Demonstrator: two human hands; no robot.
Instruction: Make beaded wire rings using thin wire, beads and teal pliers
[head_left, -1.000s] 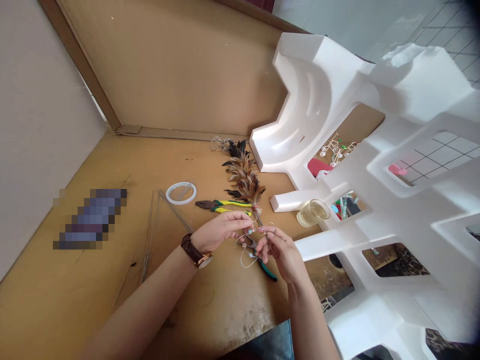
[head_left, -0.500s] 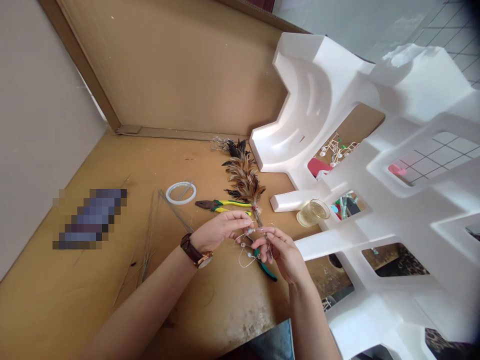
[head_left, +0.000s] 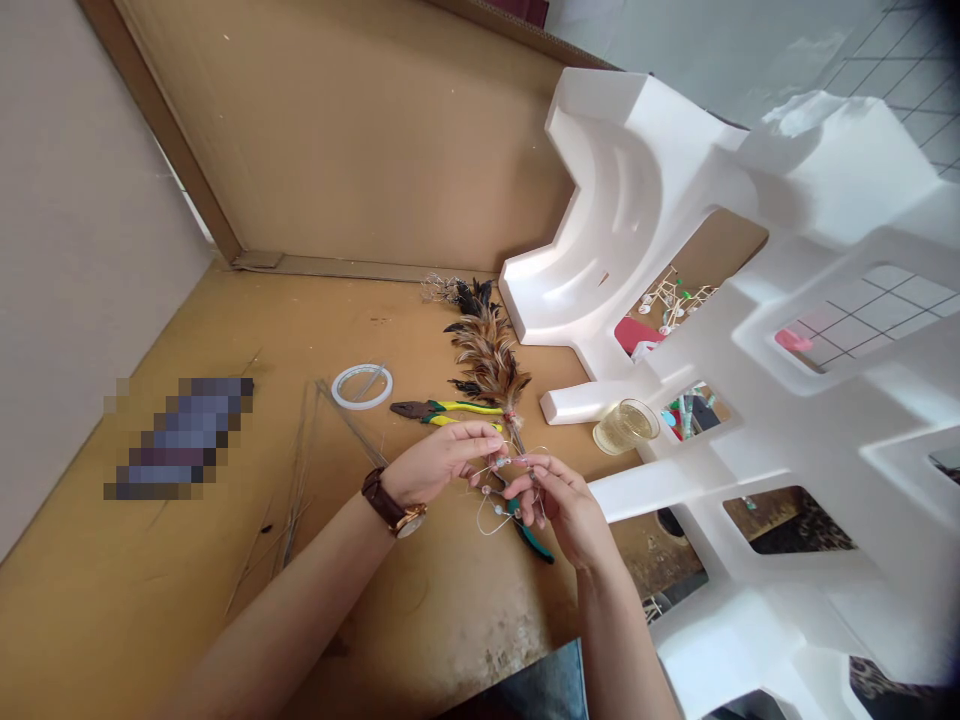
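My left hand (head_left: 457,458), with a brown-strapped watch on its wrist, pinches one part of a thin wire strung with clear and pale beads (head_left: 499,510). On the other side, my right hand (head_left: 553,488) grips the same beaded wire between bent fingers. Loops of the wire hang below and between both hands. Yellow-and-green pliers (head_left: 442,410) lie just beyond my left hand. A tool with a dark green handle (head_left: 534,540) rests under the wire, partly hidden by my right hand. Brown and black feathers (head_left: 487,350) lie bundled beyond the hands.
A white tape roll (head_left: 362,387) and thin wires (head_left: 300,480) lie to the left, near a pixelated object (head_left: 180,438). A glass of yellowish liquid (head_left: 624,427) stands right of the hands, beside a large white moulded piece (head_left: 697,350). Cardboard (head_left: 360,130) stands behind.
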